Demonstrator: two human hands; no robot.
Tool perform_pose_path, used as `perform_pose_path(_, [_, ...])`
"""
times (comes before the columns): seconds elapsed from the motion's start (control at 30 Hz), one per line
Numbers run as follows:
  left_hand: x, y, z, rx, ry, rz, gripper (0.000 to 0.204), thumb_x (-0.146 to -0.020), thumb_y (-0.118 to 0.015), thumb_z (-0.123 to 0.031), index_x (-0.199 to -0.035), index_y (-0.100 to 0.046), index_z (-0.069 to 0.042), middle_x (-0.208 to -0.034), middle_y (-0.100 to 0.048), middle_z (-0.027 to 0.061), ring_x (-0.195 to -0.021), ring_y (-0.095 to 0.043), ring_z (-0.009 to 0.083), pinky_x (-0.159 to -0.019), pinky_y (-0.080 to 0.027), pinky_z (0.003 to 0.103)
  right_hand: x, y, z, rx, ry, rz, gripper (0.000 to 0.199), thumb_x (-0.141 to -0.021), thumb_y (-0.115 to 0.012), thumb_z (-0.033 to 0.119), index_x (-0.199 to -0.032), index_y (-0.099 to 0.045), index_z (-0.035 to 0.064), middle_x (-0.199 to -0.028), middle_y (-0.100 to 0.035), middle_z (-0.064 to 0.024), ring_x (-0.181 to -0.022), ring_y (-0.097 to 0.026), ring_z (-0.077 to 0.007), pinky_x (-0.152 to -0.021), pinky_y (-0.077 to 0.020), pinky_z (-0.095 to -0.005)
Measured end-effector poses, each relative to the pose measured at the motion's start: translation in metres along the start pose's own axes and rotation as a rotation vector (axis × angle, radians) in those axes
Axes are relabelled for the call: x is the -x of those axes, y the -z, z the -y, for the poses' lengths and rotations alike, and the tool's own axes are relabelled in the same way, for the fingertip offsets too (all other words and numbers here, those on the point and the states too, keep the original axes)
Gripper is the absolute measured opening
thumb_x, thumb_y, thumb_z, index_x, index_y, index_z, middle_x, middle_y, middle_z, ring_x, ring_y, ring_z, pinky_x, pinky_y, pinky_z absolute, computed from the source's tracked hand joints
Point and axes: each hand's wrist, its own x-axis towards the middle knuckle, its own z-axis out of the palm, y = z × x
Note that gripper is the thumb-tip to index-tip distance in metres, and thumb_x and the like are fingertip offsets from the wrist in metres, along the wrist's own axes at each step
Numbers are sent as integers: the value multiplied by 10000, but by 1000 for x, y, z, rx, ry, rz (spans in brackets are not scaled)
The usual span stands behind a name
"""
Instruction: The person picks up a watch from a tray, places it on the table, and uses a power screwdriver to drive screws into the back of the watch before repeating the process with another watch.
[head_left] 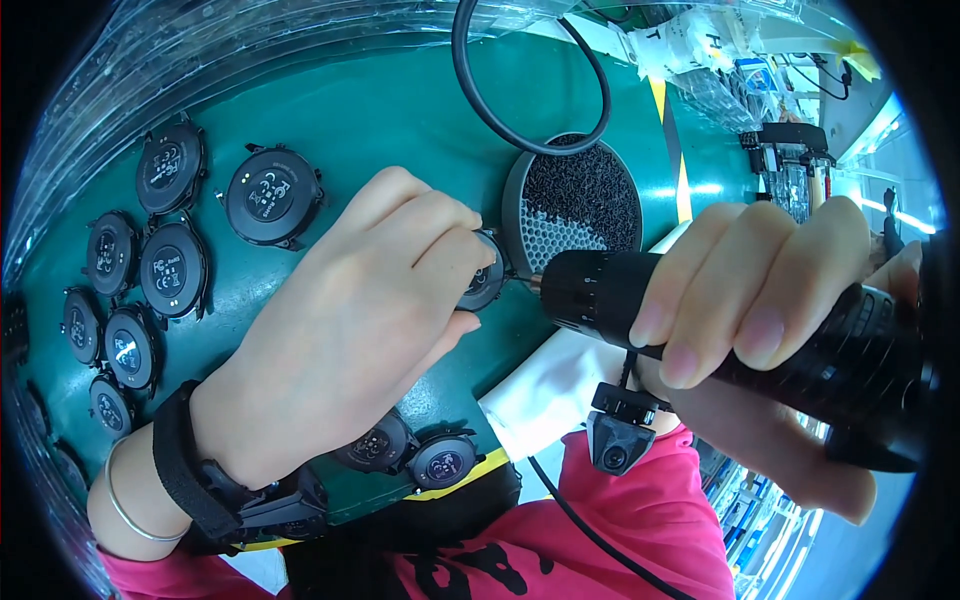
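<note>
Head view: a green work mat (400,110) fills the frame. At right, a black electric screwdriver (720,320) is gripped tight by the right hand (770,300). At centre, a round watch case (487,280) is pinched by the left hand (370,320), beside a round screw tray (580,205). More watch cases (170,265) are spread at upper left.

Bright, even overhead light; glare at upper right, fisheye-bent dark rim, nearest parts slightly soft
</note>
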Motion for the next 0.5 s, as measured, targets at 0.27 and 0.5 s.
perform_pose_path(0.27, [-2, 0, -2, -17, -6, -6, 485, -650, -836, -37, -1098, -652, -26, -1210, -638, 115, -1031, -583, 338, -860, -518, 412, 3, -5, 3, 16, -7, 14, 779, -894, -683, 580, -1379, -398, 42, -957, -551, -134, -602, -612, -207, -490, -536, -323])
perform_pose_path(0.5, [2, -2, 0, 1, 21, -2, 503, -650, -827, -25, -1123, -656, -22, -1211, -642, 119, -1051, -583, 334, -902, -500, 428, 9, 5, 4, 37, 37, -26, 786, -893, -662, 599, -1381, -408, 38, -957, -550, -133, -616, -615, -207, -494, -538, -326])
